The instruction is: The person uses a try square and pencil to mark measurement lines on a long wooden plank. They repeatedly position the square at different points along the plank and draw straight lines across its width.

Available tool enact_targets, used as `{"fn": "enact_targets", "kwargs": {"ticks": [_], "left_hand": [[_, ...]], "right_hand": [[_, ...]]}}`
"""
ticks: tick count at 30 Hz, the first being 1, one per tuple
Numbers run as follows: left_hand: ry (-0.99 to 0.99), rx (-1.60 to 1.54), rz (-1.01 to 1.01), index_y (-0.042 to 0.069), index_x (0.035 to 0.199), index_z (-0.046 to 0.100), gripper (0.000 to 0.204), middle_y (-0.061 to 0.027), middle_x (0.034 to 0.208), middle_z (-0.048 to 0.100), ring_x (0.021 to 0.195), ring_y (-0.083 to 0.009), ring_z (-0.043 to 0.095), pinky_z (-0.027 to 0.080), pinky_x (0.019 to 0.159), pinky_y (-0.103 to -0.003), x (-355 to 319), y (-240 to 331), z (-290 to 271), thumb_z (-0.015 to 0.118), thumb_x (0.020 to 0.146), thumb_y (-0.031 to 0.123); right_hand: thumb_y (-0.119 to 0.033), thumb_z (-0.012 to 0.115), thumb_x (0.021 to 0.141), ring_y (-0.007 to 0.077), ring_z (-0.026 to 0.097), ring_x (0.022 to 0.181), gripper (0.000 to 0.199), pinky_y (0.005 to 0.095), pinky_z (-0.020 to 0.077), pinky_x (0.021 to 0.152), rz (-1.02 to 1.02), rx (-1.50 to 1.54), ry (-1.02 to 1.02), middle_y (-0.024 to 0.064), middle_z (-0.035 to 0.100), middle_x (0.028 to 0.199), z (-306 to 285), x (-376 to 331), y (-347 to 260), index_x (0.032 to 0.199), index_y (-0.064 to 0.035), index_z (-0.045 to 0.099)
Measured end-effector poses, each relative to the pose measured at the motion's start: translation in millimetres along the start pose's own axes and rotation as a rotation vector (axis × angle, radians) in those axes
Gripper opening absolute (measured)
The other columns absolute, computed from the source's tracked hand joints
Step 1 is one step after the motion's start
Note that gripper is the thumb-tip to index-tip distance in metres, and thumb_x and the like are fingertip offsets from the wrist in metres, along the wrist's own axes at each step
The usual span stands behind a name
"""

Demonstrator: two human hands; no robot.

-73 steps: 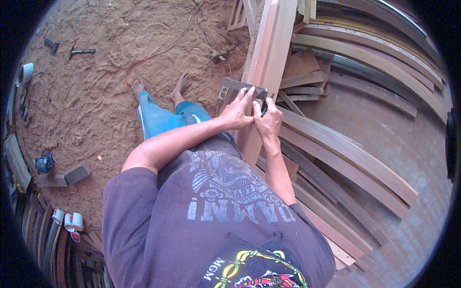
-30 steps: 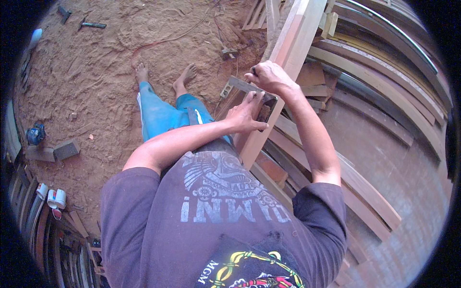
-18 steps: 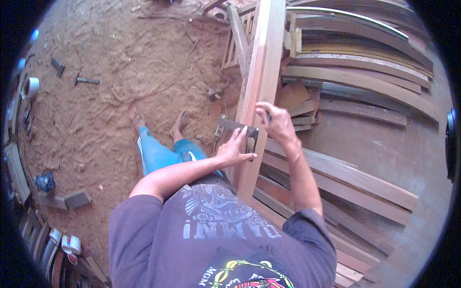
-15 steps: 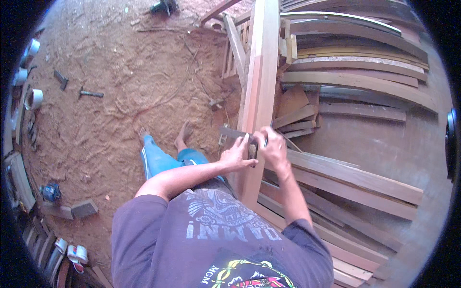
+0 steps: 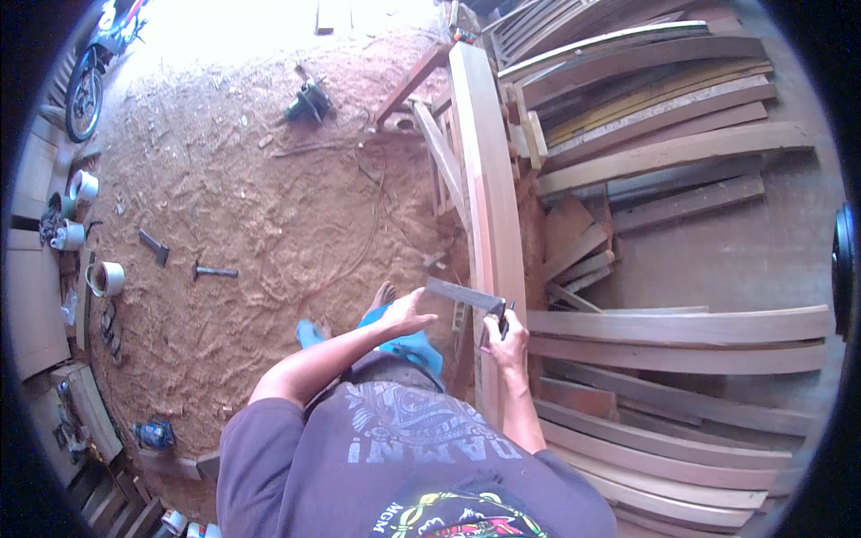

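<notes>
A long wooden beam (image 5: pixel 499 206) with a reddish strip along its left side runs away from me, raised above the ground. Over its near part, my right hand (image 5: pixel 507 345) grips a try square (image 5: pixel 462 292) by its dark stock. The thin grey blade points left across the beam and past its left edge. A slim black pen or pencil (image 5: pixel 508 316) sticks up from the same hand. My left hand (image 5: pixel 405 316) is off the beam to the left, fingers spread and holding nothing, near the blade's free end.
Stacked boards (image 5: pixel 682 325) lie right of the beam. On the sawdust-covered ground at left are a hammer (image 5: pixel 217 271), a hatchet-like tool (image 5: pixel 154 248) and a blue power tool (image 5: pixel 155 435). A dark green power tool (image 5: pixel 308 101) with a cord lies farther off. A motorcycle (image 5: pixel 87 94) stands far left.
My left hand has come away from the try square and moved left, its fingers opening. The square is now in my right hand alone. The whole view has tilted farther forward.
</notes>
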State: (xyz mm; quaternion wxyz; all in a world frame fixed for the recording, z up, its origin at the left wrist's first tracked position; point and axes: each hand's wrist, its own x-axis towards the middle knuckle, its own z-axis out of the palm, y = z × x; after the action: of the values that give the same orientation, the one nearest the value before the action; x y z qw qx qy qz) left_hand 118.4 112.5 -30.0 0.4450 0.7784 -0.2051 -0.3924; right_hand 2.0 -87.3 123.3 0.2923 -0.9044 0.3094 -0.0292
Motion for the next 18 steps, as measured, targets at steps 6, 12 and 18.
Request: {"fn": "enact_targets", "kwargs": {"ticks": [6,12,18], "left_hand": [[0.199,-0.069,-0.137,0.004,0.154,0.048,0.089,-0.0222,0.141,0.065,0.130,-0.0367,0.064,0.051,0.110,-0.044,56,-33,-82,0.081,0.085,0.049],[0.298,-0.185,-0.264,0.004,0.152,0.053,0.081,-0.0209,0.141,0.066,0.132,-0.0328,0.062,0.049,0.111,-0.044,125,-24,-130,0.080,0.088,0.046],[0.324,-0.437,-0.187,0.000,0.143,0.061,0.060,-0.0170,0.119,0.075,0.098,-0.0198,0.072,0.059,0.083,-0.033,211,-3,-161,0.075,0.098,0.036]], "right_hand": [[-0.021,0.079,0.090,0.0265,0.074,0.072,0.021,0.0414,0.0568,0.068,-0.152,0.097,0.030,0.0127,0.074,0.079,24,81,-51,0.101,-0.0042,0.071],[-0.021,0.077,0.094,0.0174,0.070,0.070,0.022,0.0379,0.0547,0.065,-0.291,0.069,-0.021,0.0128,0.074,0.081,25,215,-105,0.104,-0.0032,0.070],[-0.022,0.078,0.094,0.0202,0.074,0.076,0.026,0.0374,0.0580,0.071,-0.346,0.121,-0.055,0.0134,0.076,0.086,25,324,-149,0.109,-0.0025,0.071]]}}
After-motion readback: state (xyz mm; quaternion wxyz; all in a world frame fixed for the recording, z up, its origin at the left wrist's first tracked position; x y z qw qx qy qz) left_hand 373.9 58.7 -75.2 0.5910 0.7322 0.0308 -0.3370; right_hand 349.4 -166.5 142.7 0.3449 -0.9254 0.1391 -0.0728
